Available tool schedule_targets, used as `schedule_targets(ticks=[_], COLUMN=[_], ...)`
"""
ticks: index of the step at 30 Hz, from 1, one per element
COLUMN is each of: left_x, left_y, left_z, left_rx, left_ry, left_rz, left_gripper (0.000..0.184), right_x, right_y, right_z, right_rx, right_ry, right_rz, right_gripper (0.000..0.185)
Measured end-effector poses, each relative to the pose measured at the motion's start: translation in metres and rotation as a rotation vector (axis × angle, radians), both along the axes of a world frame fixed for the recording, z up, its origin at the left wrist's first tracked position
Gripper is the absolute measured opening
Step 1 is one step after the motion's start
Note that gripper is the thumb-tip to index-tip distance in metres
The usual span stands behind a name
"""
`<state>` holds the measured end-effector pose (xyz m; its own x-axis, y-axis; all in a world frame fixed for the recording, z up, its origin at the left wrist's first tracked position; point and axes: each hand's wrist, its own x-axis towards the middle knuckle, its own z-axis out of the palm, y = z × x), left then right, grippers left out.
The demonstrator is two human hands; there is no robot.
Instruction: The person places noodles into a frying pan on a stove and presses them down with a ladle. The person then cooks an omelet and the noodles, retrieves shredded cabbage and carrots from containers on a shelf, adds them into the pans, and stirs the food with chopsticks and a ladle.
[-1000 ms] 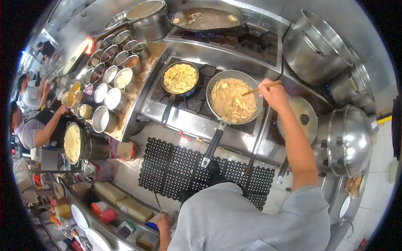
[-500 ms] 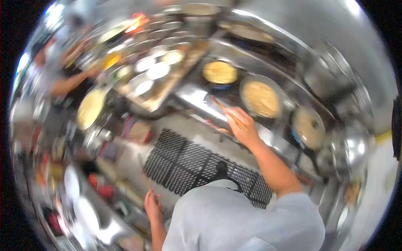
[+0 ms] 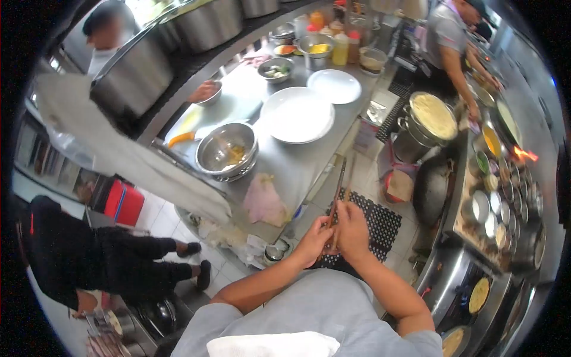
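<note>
My left hand (image 3: 314, 243) and my right hand (image 3: 353, 231) are close together in front of my body, both closed. A long thin brown stick (image 3: 339, 184) with a dark far end rises from my left hand. In my right hand is a paler stick (image 3: 348, 181), blurred at its far end, its lower part showing between the hands. The two sticks point away from me, side by side. What kind of utensils they are, I cannot make out.
A steel counter (image 3: 324, 154) ahead holds white plates (image 3: 297, 115), a steel bowl (image 3: 226, 149) and an orange-handled knife (image 3: 181, 139). Right are a tall pot (image 3: 411, 143), wok (image 3: 432, 190) and stove pans (image 3: 479, 296). Co-workers (image 3: 449, 47) stand right, behind the counter and left.
My view has turned left from the stove toward the counter. My right hand has come away from the pans with its stick, and both hands have come together.
</note>
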<state>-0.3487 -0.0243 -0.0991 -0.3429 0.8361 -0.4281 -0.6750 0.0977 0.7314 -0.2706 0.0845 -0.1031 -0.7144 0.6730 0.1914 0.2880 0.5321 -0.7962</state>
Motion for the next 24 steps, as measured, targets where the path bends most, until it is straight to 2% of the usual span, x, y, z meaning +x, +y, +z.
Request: schedule_targets(ticks=[2, 5, 10, 12, 13, 14, 15, 16, 17, 18, 19, 20, 22, 23, 24], left_x=[-0.013, -0.032, -0.071, -0.085, -0.095, -0.109, -0.117, -0.119, -0.119, -0.119, -0.112, -0.093, -0.089, -0.084, -0.076], left_y=[-0.017, -0.041, -0.022, -0.012, -0.009, -0.006, -0.004, -0.007, -0.010, -0.012, -0.014, -0.016, -0.028, -0.030, -0.030], left_z=[-0.013, -0.043, -0.054, -0.057, -0.067, -0.080, -0.102, -0.112, -0.107, -0.101, -0.118, -0.047, -0.092, -0.095, -0.090], left_rx=[-0.044, -0.150, -0.211, -0.253, -0.291, -0.328, -0.319, -0.444, -0.521, -0.598, -0.428, -0.419, -0.389, -0.392, -0.396], left_ry=[0.018, 0.051, 0.052, 0.071, 0.175, 0.284, 0.317, 0.498, 0.668, 0.841, 0.628, 0.722, 0.801, 0.836, 0.864], left_rz=[0.049, 0.332, 0.541, 0.590, 0.609, 0.630, 0.732, 0.623, 0.516, 0.419, 0.522, 0.509, 0.467, 0.536, 0.600], left_gripper=[0.029, 0.026, 0.028, 0.029, 0.031, 0.033, 0.030, 0.026, 0.021, 0.018, 0.026, 0.032, 0.037, 0.032, 0.027], right_x=[-0.024, -0.054, -0.109, -0.129, -0.147, -0.154, -0.159, -0.171, -0.177, -0.179, -0.184, -0.191, -0.211, -0.223, -0.240], right_y=[-0.018, -0.029, -0.010, 0.009, 0.023, 0.030, 0.035, 0.042, 0.045, 0.046, 0.048, 0.051, 0.068, 0.076, 0.085], right_z=[-0.001, -0.022, -0.050, -0.036, -0.071, -0.077, -0.080, -0.077, -0.072, -0.063, -0.043, -0.017, 0.064, 0.114, 0.162], right_rx=[0.446, 0.430, 0.430, 0.198, 0.460, 0.469, 0.438, 0.429, 0.440, 0.444, 0.407, 0.367, 0.263, 0.233, 0.339], right_ry=[-0.124, -0.036, 0.064, -0.074, -0.017, 0.008, -0.088, -0.172, -0.111, -0.052, 0.006, 0.065, 0.256, 0.392, 0.545], right_rz=[0.235, 0.393, 0.533, 0.671, 0.711, 0.730, 0.807, 0.881, 0.890, 0.902, 0.863, 0.823, 0.821, 0.819, 0.800], right_gripper=[0.050, 0.049, 0.051, 0.051, 0.053, 0.053, 0.053, 0.054, 0.052, 0.049, 0.047, 0.044, 0.038, 0.037, 0.035])
